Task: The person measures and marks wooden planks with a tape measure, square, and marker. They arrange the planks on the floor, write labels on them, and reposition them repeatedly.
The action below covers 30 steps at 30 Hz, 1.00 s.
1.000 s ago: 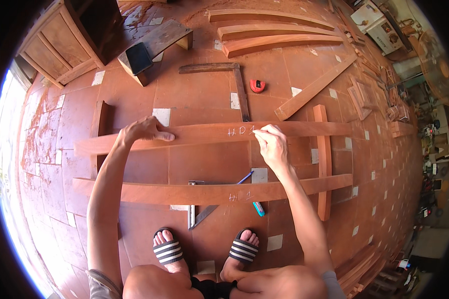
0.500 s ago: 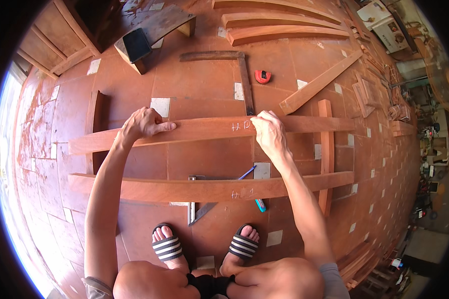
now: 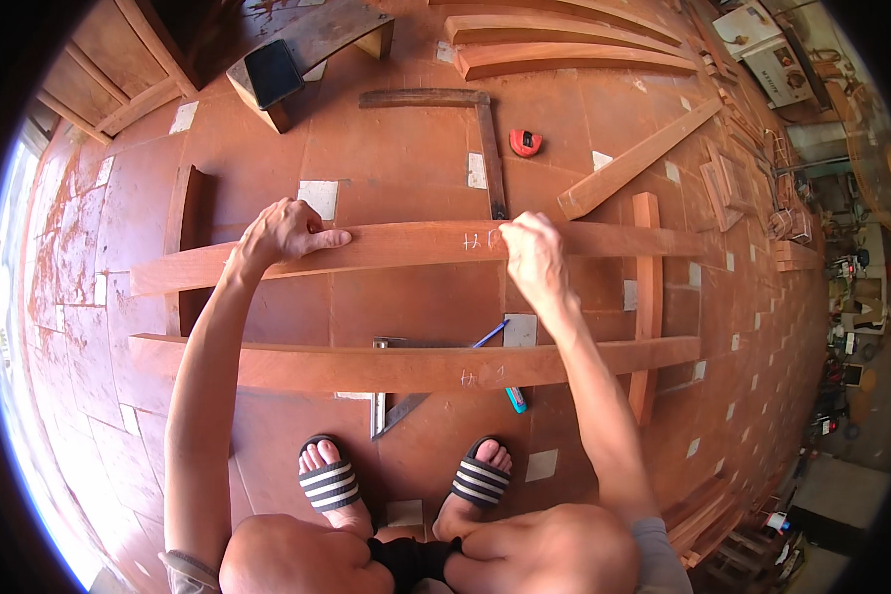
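Two long reddish wooden beams lie side by side across my view, one far and one near. My left hand is closed over the far beam, thumb along its top face and fingers curled over the far edge. Further right, my right hand grips the same beam beside white hand-drawn marks, its fingertips partly hidden. The near beam, also marked in white, lies untouched beneath my forearms. Both beams rest across a left wooden crosspiece and a right one.
Around the near beam lie a metal square, blue pen and teal cutter. Beyond are a dark wooden square, red tape measure, loose plank, curved timbers, and a low bench with a dark-screened device.
The view has shifted slightly. Both hands keep their hold on the far beam, and the right fingers now cover a little more of its white marks.
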Tool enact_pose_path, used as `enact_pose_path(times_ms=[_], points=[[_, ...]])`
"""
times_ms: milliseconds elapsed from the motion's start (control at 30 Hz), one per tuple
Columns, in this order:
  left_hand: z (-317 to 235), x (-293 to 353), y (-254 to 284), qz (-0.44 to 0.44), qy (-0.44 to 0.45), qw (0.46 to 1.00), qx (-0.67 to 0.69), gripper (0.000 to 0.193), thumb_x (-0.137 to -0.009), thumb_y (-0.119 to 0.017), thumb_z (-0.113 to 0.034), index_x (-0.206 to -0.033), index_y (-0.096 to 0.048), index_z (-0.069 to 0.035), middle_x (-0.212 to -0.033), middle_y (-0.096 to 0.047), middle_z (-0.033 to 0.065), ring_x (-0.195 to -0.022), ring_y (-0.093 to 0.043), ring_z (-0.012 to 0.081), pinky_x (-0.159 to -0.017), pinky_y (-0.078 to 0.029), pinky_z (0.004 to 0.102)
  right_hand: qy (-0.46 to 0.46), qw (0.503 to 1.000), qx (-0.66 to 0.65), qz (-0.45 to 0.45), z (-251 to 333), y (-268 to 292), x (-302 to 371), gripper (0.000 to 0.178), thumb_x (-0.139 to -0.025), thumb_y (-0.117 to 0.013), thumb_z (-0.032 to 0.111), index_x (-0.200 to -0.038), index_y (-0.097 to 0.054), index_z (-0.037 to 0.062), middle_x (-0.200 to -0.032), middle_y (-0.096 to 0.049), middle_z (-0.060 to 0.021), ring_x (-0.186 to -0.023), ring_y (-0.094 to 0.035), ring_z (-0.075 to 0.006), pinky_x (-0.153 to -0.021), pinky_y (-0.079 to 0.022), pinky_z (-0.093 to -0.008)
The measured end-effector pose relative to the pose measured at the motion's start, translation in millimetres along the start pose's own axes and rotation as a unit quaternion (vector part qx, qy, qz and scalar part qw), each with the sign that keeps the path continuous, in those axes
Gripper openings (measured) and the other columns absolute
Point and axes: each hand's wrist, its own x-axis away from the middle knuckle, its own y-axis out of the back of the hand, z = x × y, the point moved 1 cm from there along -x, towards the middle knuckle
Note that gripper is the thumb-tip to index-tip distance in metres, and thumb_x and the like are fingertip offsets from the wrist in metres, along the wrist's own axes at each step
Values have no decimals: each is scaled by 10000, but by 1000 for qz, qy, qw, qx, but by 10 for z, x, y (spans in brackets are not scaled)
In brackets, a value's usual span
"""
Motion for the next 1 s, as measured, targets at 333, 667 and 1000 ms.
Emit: enact_pose_path(times_ms=[333, 667, 1000], points=[[-41, 42, 19, -35, -12, 999, -11, 805, -861, -725, -785, -847, -837, 12, -708, -738, 221, -737, -756, 375, -771, -598, 462, 36, 998, 6, 48, -17, -29, -68, 88, -907, -700, -18, -946, -777, -37, -887, -709, -174, -838, -676, -371, -781, -566, -450], [-37, 41, 22, -13, -10, 1000, 9, 800, -877, -731, -758, -876, -833, 36, -736, -754, 224, -744, -763, 379, -765, -600, 463, 40, 999, -6, 32, -15, -40, -63, 143, -969, -623, 32, -893, -731, -21, -834, -654, -167, -829, -648, -352, -767, -547, -449], [-34, 46, 20, -23, -1, 1000, -10, 825, -856, -715, -806, -855, -843, 9, -740, -754, 223, -802, -770, 392, -833, -607, 464, 78, 996, -15, 41, 31, -36, 66, 93, -946, -659, 11, -931, -743, -28, -855, -657, -152, -821, -639, -336, -761, -551, -446]])
